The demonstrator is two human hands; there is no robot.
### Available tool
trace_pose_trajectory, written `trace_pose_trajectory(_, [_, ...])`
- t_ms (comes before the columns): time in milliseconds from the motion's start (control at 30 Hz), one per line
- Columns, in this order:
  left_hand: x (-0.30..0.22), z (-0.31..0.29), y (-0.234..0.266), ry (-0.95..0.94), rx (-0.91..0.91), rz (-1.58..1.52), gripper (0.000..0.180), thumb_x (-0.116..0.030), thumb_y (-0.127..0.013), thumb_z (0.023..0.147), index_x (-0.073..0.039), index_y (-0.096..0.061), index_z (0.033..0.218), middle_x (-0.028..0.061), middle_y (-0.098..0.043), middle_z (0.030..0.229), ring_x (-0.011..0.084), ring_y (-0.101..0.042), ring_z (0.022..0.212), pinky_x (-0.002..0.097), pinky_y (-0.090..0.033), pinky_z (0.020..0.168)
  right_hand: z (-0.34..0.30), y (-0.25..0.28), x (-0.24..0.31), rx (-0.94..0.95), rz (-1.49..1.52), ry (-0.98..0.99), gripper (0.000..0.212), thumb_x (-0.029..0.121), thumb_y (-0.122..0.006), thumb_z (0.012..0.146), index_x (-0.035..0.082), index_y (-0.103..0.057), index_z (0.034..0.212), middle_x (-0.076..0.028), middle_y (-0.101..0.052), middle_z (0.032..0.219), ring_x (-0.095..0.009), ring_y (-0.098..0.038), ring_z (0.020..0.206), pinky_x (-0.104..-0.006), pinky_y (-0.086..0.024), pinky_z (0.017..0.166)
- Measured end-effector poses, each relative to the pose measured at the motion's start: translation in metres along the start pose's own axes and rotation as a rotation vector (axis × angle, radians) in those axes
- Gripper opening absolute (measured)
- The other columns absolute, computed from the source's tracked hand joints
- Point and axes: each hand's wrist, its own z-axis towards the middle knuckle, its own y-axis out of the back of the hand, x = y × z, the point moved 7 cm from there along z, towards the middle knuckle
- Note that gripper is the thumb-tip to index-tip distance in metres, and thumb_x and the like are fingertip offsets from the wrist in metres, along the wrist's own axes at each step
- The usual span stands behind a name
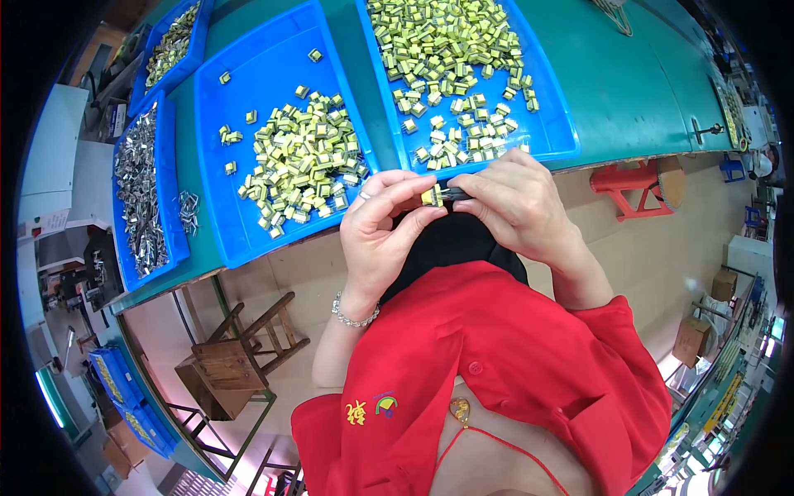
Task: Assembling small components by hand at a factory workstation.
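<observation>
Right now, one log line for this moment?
left hand pinches small yellow part | right hand presses metal clip | blue trays behind

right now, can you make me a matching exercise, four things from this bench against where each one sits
Things:
1. small yellow component
2. metal clips
3. wooden stool
4. red stool

Places:
A. floor, below the right end of the bench
B. pinched between both hands
C. in the far-left blue tray
D. floor, below the left trays

Pairs: 1-B, 2-C, 3-D, 4-A

red short-sleeved top [513,347] | beaded bracelet [354,317] | finger ring [364,196]
</observation>
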Motion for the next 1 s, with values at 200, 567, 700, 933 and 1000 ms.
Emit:
trace_pose_trajectory(200, [0.000, 0.000, 0.000, -0.003, -0.012, -0.014, 0.031, 0.012, -0.068, 0.079, 0.004, -0.066, 0.109, 0.0083, -0.057, 0.108, 0.0109, -0.060, 0.087, 0.0221, -0.054, 0.076, -0.001, -0.001, 0.000, -0.007, 0.011, -0.012, 0.018, 0.012, -0.074, 0.076, 0.005, -0.066, 0.092, -0.006, -0.065, 0.074, -0.021, -0.062, 0.066, -0.0331, -0.042, 0.063])
trace_pose_trajectory(567, [-0.005, 0.000, 0.002, -0.017, -0.064, 0.083, 0.031, 0.011, -0.072, 0.076, 0.003, -0.066, 0.106, 0.0087, -0.058, 0.105, 0.0116, -0.060, 0.083, 0.0233, -0.053, 0.072, -0.001, 0.000, -0.006, -0.024, 0.106, -0.091, 0.017, 0.007, -0.074, 0.077, 0.003, -0.067, 0.093, -0.005, -0.065, 0.074, -0.018, -0.060, 0.062, -0.0295, -0.042, 0.062])
trace_pose_trajectory(700, [-0.020, 0.002, -0.001, -0.206, -0.117, 0.339, 0.032, 0.008, -0.075, 0.073, 0.001, -0.066, 0.103, 0.0097, -0.061, 0.100, 0.0139, -0.061, 0.082, 0.0239, -0.052, 0.070, -0.009, -0.007, -0.018, -0.123, 0.624, -0.444, 0.018, 0.000, -0.070, 0.081, -0.002, -0.067, 0.099, 0.001, -0.060, 0.073, -0.004, -0.052, 0.063, -0.0200, -0.039, 0.057])
trace_pose_trajectory(933, [-0.039, -0.001, -0.007, -0.527, -0.222, 0.628, 0.034, 0.003, -0.080, 0.068, -0.003, -0.068, 0.099, 0.0076, -0.063, 0.088, 0.0194, -0.063, 0.075, 0.0284, -0.050, 0.060, -0.014, -0.030, -0.019, -0.167, 0.822, -0.625, 0.014, -0.001, -0.068, 0.083, -0.002, -0.066, 0.097, 0.005, -0.056, 0.073, -0.001, -0.050, 0.064, -0.0164, -0.037, 0.057])
trace_pose_trajectory(1000, [-0.041, -0.002, -0.009, -0.574, -0.230, 0.682, 0.035, 0.003, -0.080, 0.068, -0.004, -0.068, 0.100, 0.0069, -0.063, 0.088, 0.0190, -0.063, 0.074, 0.0283, -0.050, 0.060, -0.014, -0.033, -0.021, -0.193, 0.919, -0.635, 0.013, 0.001, -0.068, 0.084, -0.002, -0.065, 0.096, 0.005, -0.056, 0.071, -0.001, -0.050, 0.062, -0.0162, -0.036, 0.054])
